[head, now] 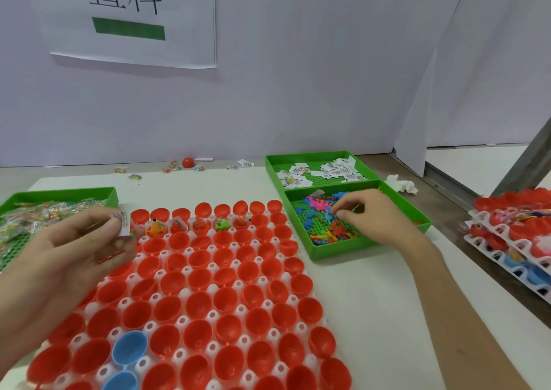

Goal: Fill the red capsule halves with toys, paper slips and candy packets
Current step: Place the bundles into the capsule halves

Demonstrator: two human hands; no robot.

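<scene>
Left hand [68, 258] pinches paper slip [122, 224] above capsule halves [222, 295]; right hand [375, 216] pinches toys [323, 230].

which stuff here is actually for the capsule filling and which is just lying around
For the job: red capsule halves, toys, paper slips, candy packets, left hand holding a paper slip, right hand in the toys.

Lying about: crumpled tissue, red ball by the wall, stray packets beside it, wall sign, stacked trays at right.

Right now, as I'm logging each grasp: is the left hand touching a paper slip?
Touching. The head view shows the left hand pinching a paper slip between thumb and fingertips.
</scene>
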